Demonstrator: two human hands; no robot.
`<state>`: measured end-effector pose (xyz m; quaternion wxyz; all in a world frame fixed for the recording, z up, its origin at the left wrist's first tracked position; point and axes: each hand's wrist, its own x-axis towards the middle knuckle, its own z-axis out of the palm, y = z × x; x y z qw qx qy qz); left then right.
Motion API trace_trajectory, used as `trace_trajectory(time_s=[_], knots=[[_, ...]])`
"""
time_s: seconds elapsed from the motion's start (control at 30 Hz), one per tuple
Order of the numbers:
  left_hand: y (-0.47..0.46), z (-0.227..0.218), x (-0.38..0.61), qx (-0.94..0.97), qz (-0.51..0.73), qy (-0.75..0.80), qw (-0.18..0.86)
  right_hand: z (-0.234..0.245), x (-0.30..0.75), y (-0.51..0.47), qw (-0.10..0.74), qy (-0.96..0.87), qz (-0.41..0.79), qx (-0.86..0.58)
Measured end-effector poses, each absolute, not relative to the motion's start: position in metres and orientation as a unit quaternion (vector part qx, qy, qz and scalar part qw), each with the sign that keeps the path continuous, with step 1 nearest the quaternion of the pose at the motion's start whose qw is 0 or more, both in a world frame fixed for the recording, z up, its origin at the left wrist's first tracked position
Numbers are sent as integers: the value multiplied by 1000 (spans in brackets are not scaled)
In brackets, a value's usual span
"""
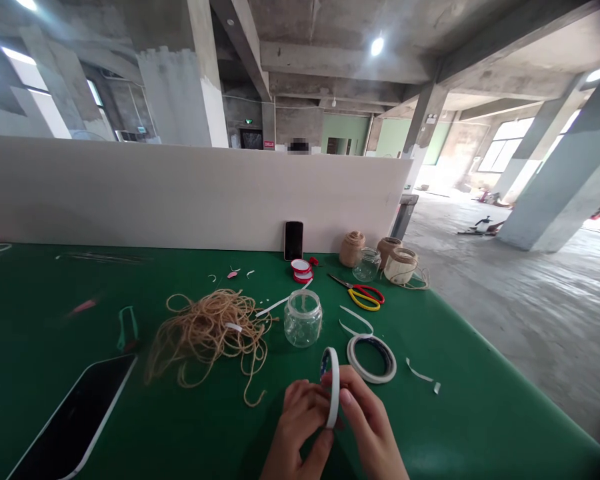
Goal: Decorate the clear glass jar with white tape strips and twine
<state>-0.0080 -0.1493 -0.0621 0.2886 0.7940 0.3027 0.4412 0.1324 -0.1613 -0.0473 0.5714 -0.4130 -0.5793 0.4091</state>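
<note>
Both my hands hold a thin white roll of tape (pixel 333 380) upright above the green table (pixel 190 427). My left hand (pixel 297 423) pinches its lower left side, fingers curled. My right hand (pixel 367 420) grips its right side, thumb against the rim. A second white tape roll (pixel 371 358) lies flat just right of it. A clear glass jar (pixel 303 318) stands behind the roll, and a loose tangle of jute twine (pixel 210 333) lies to the left.
Red and yellow scissors (pixel 363 295), another glass jar (pixel 367 264), twine-wrapped jars (pixel 401 265), a twine ball (pixel 352 249), red-rimmed lids (pixel 301 269) and an upright phone (pixel 293 240) stand near a white partition (pixel 180 193). A dark phone (pixel 75 423) lies front left. Table edge runs diagonally right.
</note>
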Motion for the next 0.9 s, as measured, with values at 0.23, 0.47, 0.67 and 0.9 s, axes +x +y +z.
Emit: trace_trajectory(time_s=[0.23, 0.47, 0.67, 0.9], knots=[[-145, -76, -8, 778, 476, 319, 258, -47, 128, -159, 537, -617, 409, -405], [-146, -70, -11, 663, 516, 376, 390, -56, 131, -161, 508, -691, 319, -402], [-147, -72, -10, 549, 577, 414, 440, -73, 136, -162, 458, -760, 231, -400], [-148, -64, -4, 609, 549, 380, 428, -82, 137, -157, 435, -779, 196, -408]])
